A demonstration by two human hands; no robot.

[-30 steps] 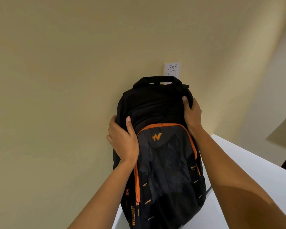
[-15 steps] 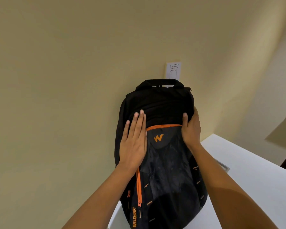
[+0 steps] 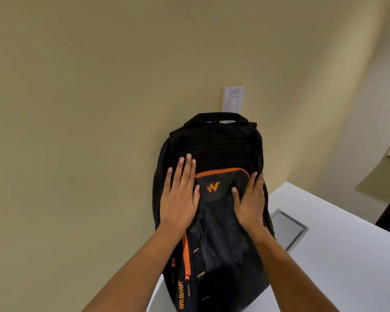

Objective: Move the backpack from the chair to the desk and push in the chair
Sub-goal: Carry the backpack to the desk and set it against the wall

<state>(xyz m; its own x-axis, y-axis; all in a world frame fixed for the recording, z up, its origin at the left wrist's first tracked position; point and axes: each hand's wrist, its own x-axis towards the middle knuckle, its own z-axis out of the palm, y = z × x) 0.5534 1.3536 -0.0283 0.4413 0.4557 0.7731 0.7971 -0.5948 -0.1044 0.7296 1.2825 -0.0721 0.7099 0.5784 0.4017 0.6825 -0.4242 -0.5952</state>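
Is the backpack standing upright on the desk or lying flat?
Upright: the backpack stands on the desk, handle on top, apparently leaning on the wall.

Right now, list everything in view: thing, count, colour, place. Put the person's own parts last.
backpack: one, black with orange trim, standing on the desk against the wall
desk: one, white, lower right
desk hatch: one, grey, set flush in the desk, right of the backpack
wall plate: one, white, on the wall above the backpack
wall: one, beige, behind everything
left hand: one, flat and open on the backpack's front
right hand: one, flat and open on the backpack's front
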